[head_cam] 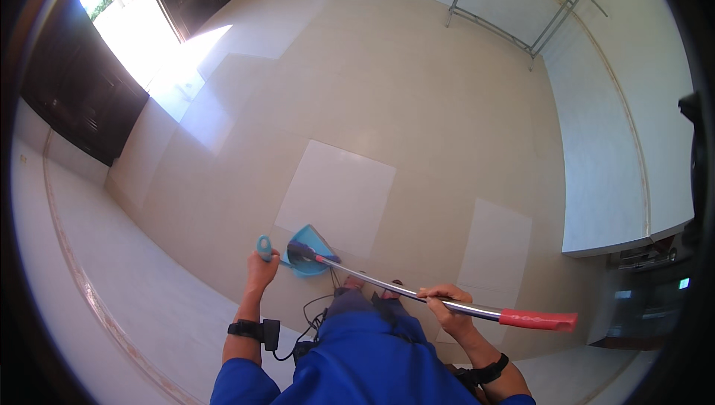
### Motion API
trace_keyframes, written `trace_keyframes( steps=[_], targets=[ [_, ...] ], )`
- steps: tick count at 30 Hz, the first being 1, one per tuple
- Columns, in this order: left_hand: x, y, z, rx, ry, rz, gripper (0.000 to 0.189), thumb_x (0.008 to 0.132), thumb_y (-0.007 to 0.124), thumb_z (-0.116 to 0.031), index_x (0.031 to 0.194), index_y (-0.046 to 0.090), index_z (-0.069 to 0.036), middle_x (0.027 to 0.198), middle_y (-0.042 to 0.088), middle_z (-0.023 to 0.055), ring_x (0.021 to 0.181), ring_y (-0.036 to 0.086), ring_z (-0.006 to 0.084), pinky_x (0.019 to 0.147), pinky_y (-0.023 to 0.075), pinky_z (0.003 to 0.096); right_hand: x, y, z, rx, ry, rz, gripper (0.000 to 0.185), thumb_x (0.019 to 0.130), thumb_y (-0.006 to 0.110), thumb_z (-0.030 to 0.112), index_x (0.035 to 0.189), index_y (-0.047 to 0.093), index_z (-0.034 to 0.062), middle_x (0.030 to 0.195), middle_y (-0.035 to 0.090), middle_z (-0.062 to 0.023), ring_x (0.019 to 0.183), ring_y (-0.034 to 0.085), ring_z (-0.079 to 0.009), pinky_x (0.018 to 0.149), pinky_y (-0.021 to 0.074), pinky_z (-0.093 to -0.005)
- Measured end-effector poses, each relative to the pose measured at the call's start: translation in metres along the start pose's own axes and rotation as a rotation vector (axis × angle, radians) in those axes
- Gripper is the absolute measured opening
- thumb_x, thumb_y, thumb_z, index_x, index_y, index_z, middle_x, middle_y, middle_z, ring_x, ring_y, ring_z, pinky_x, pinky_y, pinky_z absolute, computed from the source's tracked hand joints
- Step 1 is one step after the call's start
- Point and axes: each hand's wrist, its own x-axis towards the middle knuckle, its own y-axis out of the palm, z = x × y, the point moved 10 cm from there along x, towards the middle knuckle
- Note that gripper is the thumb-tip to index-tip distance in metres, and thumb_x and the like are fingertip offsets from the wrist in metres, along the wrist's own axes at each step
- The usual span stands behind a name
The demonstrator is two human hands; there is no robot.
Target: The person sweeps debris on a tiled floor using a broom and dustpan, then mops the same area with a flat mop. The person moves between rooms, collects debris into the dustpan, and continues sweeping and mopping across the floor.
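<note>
My left hand is closed around the handle of a light-blue dustpan, with the looped grip end sticking out above the fist. The dustpan's scoop is low in front of my feet. In my right hand is the metal pole of a broom, held below its red grip. The pole slants left and down to a dark broom head, which lies over the scoop. Whether the bristles touch the pan's inside I cannot tell.
Pale floor tiles stretch ahead, a few lighter than the others. Dark double doors stand open at the upper left, with sunlight coming in. A metal rack frame is by the far right wall. Black cables hang beside my left leg.
</note>
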Motion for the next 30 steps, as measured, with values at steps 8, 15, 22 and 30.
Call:
trace_keyframes(
  steps=[8, 15, 22, 30],
  targets=[
    [-0.026, -0.043, 0.018, 0.012, -0.028, -0.119, 0.017, 0.074, 0.06, -0.012, 0.08, 0.073, -0.002, 0.065, 0.066, 0.0162, 0.065, 0.068, 0.0276, 0.062, 0.0523, 0.0373, 0.019, -0.035, 0.062, -0.057, -0.129, -0.043, 0.012, 0.083, 0.056, -0.007, 0.09, 0.063, -0.0009, 0.086, 0.072, -0.0164, 0.086, 0.07, -0.0203, 0.087, 0.0547, -0.0352],
    [-0.046, -0.071, 0.057, -0.051, -0.12, -0.24, 0.017, 0.075, 0.06, -0.011, 0.081, 0.073, -0.002, 0.063, 0.066, 0.0147, 0.062, 0.067, 0.0236, 0.06, 0.0511, 0.0349, 0.082, 0.018, 0.064, -0.173, -0.366, 0.135, 0.015, 0.083, 0.058, -0.008, 0.094, 0.063, 0.0028, 0.09, 0.072, -0.0155, 0.079, 0.068, -0.0155, 0.089, 0.0526, -0.0339],
    [-0.071, -0.085, 0.079, -0.082, -0.238, -0.307, 0.017, 0.075, 0.06, -0.01, 0.082, 0.073, -0.002, 0.061, 0.064, 0.0123, 0.058, 0.064, 0.0211, 0.059, 0.05, 0.0342, 0.171, 0.114, 0.007, -0.261, -0.291, 0.318, 0.016, 0.084, 0.059, -0.004, 0.096, 0.065, 0.0049, 0.091, 0.072, -0.0136, 0.079, 0.069, -0.0171, 0.082, 0.0532, -0.0283],
    [-0.139, -0.078, 0.115, -0.222, -0.365, -0.46, 0.018, 0.076, 0.056, -0.006, 0.085, 0.07, 0.001, 0.065, 0.06, 0.0028, 0.059, 0.055, 0.0107, 0.056, 0.0429, 0.0266, 0.141, 0.195, -0.09, -0.407, -0.572, 0.639, 0.016, 0.073, 0.064, -0.001, 0.087, 0.065, 0.006, 0.092, 0.071, -0.0104, 0.091, 0.069, -0.0313, 0.091, 0.054, -0.0383]
  ],
)
